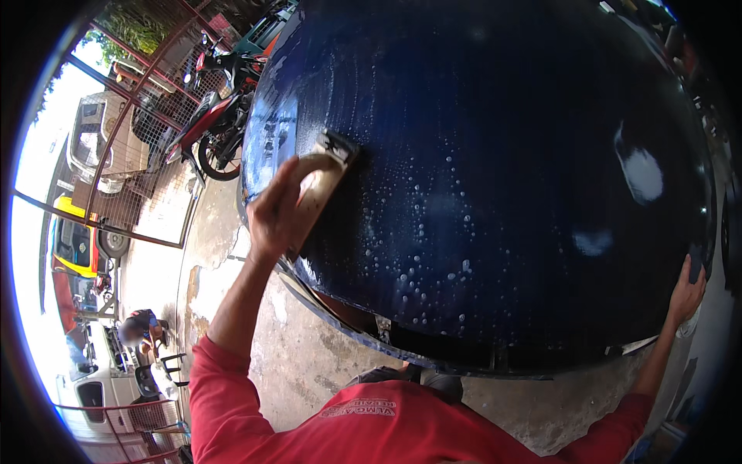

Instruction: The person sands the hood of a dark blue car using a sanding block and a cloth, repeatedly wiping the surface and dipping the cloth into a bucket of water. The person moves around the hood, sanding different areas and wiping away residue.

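A large dark blue, curved car panel (495, 193) spreads in front of me, dotted with water drops and wet streaks. My left hand (272, 216) is closed around a long, pale sanding block (318, 192) with a metal clip at its far end. The block lies slanted against the wet surface near the panel's left side. At the panel's right edge is my right hand (685, 294), its thumb and fingers around a small dark flat piece (696, 263) whose kind I cannot make out. Something whitish shows beneath that hand.
A red motorcycle (209, 124) stands beyond the panel's left side, before a red mesh fence (166, 100). Farther left, a person (143, 331) bends near a dark chair (147, 380) and parked vehicles. Stained concrete floor (290, 340) lies below the panel.
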`<state>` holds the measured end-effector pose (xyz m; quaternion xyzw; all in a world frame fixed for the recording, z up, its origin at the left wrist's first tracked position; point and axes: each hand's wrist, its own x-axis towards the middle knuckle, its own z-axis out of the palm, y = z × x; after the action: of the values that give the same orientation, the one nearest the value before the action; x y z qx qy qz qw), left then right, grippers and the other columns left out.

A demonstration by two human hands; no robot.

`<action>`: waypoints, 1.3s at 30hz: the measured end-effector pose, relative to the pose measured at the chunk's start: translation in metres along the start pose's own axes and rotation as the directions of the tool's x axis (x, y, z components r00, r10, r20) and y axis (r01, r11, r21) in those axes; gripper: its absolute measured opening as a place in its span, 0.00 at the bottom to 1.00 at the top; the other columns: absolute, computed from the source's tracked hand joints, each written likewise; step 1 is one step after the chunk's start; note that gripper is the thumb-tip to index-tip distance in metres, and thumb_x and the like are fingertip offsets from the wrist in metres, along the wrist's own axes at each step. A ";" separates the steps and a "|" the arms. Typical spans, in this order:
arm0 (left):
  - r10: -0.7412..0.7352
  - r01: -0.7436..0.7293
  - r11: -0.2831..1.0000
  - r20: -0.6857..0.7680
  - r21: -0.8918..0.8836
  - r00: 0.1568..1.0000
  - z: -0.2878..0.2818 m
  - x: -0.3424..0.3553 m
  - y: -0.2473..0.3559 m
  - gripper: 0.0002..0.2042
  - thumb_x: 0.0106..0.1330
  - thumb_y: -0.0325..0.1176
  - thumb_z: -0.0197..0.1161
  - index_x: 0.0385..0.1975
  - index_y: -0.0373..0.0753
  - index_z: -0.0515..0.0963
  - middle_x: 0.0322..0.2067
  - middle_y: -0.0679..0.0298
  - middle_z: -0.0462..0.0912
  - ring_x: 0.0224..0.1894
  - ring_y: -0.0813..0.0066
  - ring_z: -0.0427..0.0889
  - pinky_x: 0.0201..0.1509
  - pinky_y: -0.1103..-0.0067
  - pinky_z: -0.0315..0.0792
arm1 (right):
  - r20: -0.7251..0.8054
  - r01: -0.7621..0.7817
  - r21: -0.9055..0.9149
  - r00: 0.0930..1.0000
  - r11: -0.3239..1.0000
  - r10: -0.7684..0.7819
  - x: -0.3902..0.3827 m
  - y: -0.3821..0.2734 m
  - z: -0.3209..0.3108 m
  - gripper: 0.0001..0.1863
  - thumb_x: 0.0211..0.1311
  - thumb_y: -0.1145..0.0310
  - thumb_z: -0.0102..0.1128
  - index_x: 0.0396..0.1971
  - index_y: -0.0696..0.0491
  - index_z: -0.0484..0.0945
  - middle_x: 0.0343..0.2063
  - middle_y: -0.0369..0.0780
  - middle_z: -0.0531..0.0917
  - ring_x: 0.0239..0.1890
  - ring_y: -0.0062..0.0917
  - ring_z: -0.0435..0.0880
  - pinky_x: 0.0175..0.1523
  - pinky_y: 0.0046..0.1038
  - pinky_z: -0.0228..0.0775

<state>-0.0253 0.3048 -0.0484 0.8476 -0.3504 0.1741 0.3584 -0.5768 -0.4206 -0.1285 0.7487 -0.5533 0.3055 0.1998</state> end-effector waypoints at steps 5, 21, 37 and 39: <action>-0.027 0.039 0.996 -0.139 0.085 0.990 0.078 0.258 -0.089 0.23 0.81 0.51 0.60 0.68 0.49 0.83 0.57 0.47 0.89 0.62 0.49 0.88 0.67 0.62 0.79 | -0.043 0.006 0.044 0.999 0.999 -0.005 -0.002 -0.004 -0.003 0.36 0.78 0.37 0.60 0.66 0.53 0.83 0.64 0.50 0.85 0.65 0.49 0.84 0.71 0.45 0.74; 0.309 -0.310 0.938 0.029 0.153 0.951 0.099 0.226 -0.001 0.21 0.82 0.41 0.60 0.71 0.49 0.79 0.57 0.51 0.90 0.58 0.50 0.89 0.62 0.64 0.84 | -0.014 0.014 0.108 1.000 0.994 -0.012 -0.003 -0.009 -0.005 0.35 0.77 0.38 0.61 0.65 0.53 0.83 0.62 0.51 0.86 0.64 0.50 0.84 0.69 0.45 0.75; 0.058 -0.062 0.994 -0.040 -0.088 0.997 0.101 0.177 0.056 0.22 0.82 0.45 0.61 0.68 0.41 0.82 0.59 0.49 0.89 0.60 0.54 0.90 0.63 0.66 0.81 | -0.019 -0.001 -0.027 1.000 1.000 0.001 0.002 0.004 0.013 0.38 0.77 0.33 0.57 0.69 0.51 0.82 0.66 0.49 0.84 0.68 0.47 0.83 0.71 0.43 0.75; 0.119 -0.111 0.991 -0.106 0.072 0.987 0.127 0.250 0.036 0.22 0.80 0.43 0.60 0.68 0.43 0.82 0.60 0.52 0.88 0.63 0.51 0.87 0.68 0.65 0.80 | 0.005 -0.008 -0.050 1.000 0.999 0.008 0.000 0.003 0.011 0.40 0.77 0.31 0.55 0.70 0.50 0.81 0.67 0.49 0.83 0.68 0.47 0.83 0.71 0.43 0.75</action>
<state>0.1277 0.0772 0.0186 0.8264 -0.3726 0.2522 0.3385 -0.5772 -0.4286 -0.1364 0.7419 -0.5644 0.2904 0.2159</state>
